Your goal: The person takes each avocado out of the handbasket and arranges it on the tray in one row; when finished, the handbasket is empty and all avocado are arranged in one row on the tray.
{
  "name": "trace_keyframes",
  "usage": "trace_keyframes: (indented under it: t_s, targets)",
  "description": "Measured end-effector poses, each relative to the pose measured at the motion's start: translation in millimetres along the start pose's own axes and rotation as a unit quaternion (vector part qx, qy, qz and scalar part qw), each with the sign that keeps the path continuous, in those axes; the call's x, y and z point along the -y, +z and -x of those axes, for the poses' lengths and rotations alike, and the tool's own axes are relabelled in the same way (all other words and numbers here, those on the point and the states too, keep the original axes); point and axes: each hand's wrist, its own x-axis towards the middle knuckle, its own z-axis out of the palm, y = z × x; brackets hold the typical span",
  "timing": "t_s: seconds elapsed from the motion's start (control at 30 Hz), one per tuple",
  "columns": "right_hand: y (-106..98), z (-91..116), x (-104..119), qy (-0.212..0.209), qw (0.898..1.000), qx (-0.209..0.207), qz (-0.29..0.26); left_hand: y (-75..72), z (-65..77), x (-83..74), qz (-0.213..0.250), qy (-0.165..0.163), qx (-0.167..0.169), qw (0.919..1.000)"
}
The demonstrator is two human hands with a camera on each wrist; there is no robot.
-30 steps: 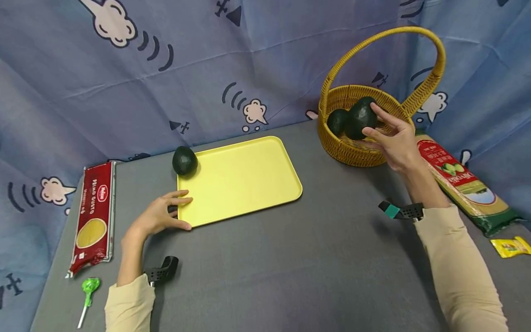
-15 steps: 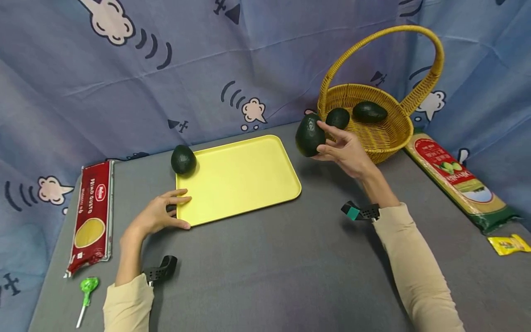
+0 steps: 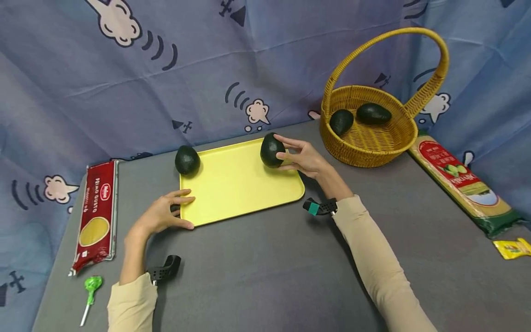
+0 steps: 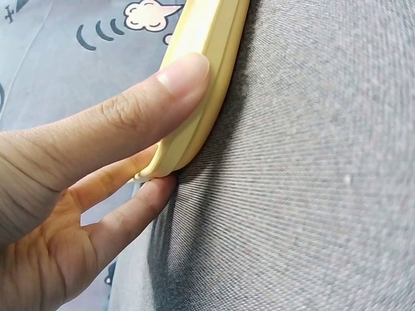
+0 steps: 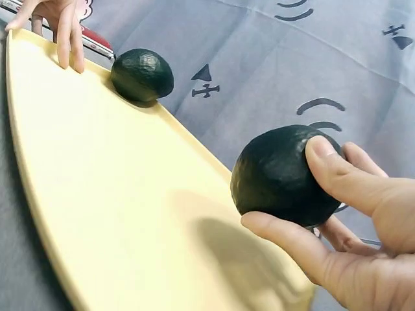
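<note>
At a grey table [image 3: 249,276] before blue drapery [image 3: 286,69], the left hand [image 3: 159,214] pinches a tray [image 3: 232,184] — the right hand [image 3: 306,159], an avocado [image 3: 271,150].

Along the tabletop's [image 3: 265,272] left edge we've got a red spaghetti packet [image 3: 96,214], lying lengthwise, and nearer us a green lollipop [image 3: 90,296], stick towards the near edge. Over to the right edge: a long food packet [image 3: 464,177], red label, green end, and just beside that end, a yellow candy [image 3: 512,248]! Behind the far edge we see blue cloud-print cloth [image 3: 265,60].
</note>
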Motion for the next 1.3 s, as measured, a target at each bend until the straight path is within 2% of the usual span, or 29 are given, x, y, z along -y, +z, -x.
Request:
trace_keyframes:
  t_s: [0.17,0.37,0.47,0.87,1.13,1.3]
  targets:
    - [8.5,-15.5,-0.8,0.033,0.999,-0.005,-0.032,0.8,-1.9,1.4,0.013,0.001,0.002,0.9999]
    - [17.2,-34.5,-0.4,0.055,0.998,-0.008,-0.03,0.1,-2.0,1.6,0.011,0.001,0.006,0.9999]
    - [20.6,-45.1,-3.2,0.055,0.998,0.004,-0.023,-0.1,-1.5,0.3,0.005,-0.003,0.006,1.0]
    - [38.1,-75.5,-4.9,0.023,0.994,0.068,0.081,1.9,-2.7,2.1,0.001,-0.002,0.001,1.0]
    - [60.0,-92.7,-4.1,0.01,0.993,0.085,0.084,0.2,-1.8,2.0,0.018,-0.004,0.0,0.9998]
    - [73.8,-100.2,-9.0,0.02,0.992,0.091,0.088,1.8,-2.5,3.1,0.04,-0.006,0.006,0.9992]
